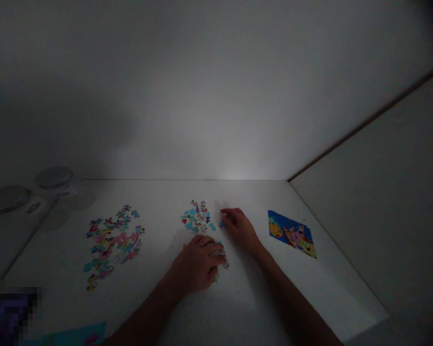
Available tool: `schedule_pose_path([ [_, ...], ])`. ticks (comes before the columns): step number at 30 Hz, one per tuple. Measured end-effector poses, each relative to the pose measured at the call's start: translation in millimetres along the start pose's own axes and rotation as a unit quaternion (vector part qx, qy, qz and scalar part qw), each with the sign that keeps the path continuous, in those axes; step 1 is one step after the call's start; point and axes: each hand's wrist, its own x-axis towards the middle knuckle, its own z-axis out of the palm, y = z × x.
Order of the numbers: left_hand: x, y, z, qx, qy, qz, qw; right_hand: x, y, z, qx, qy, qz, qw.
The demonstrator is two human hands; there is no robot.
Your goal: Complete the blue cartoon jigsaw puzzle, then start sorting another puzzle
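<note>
Small jigsaw puzzle pieces (197, 221), mostly light blue with some red, white and yellow, lie in a loose cluster at the middle of the white table. Just below this cluster, my left hand (200, 262) rests palm down with its fingers apart over more pieces (226, 262), partly covering them. My right hand (240, 229) is to the right of the cluster, fingers bent inward, with a small blue puzzle piece (221, 224) at its fingertips. How firmly that piece is held is hard to see in the dim light.
Many mixed loose pieces (110, 240) spread over the table's left side. A blue cartoon picture (292, 233) lies at the right. Two round-lidded clear containers (54, 178) stand at the far left. A light-blue sheet (75, 335) is at the near left. Walls border the back and right.
</note>
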Motion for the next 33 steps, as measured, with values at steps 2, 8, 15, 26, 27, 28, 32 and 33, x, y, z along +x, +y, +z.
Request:
schedule_pose_path([
  [2,-0.2,-0.6,1.0,-0.002,0.001,0.000,1.000,19.8,-8.4,-0.1,0.017,-0.050,-0.030,0.998],
  [8,-0.5,-2.8,3.8,-0.010,-0.003,-0.007,1.000,65.8,-29.7,11.5,0.021,-0.140,-0.115,0.983],
  [15,0.3,-0.5,1.1,-0.021,-0.006,-0.022,0.999,68.3,-25.7,6.6,0.017,-0.189,-0.091,0.978],
  [26,0.5,-1.7,2.9,-0.027,0.002,-0.021,0.999,76.0,-13.9,0.7,0.280,-0.238,0.021,0.930],
  [27,0.5,-2.0,3.3,-0.026,0.000,-0.021,0.999,76.8,-12.8,0.2,0.295,-0.237,0.033,0.925],
  [28,0.4,-2.3,3.7,-0.025,-0.001,-0.020,0.999,77.4,-11.8,-0.3,0.302,-0.236,0.041,0.923],
  [32,0.1,-3.2,3.8,-0.029,-0.003,-0.021,0.999,78.9,-9.0,-1.0,0.313,-0.227,0.054,0.921],
  [33,0.0,-3.2,3.4,-0.029,-0.003,-0.021,0.999,78.9,-8.6,-1.0,0.319,-0.227,0.057,0.918],
])
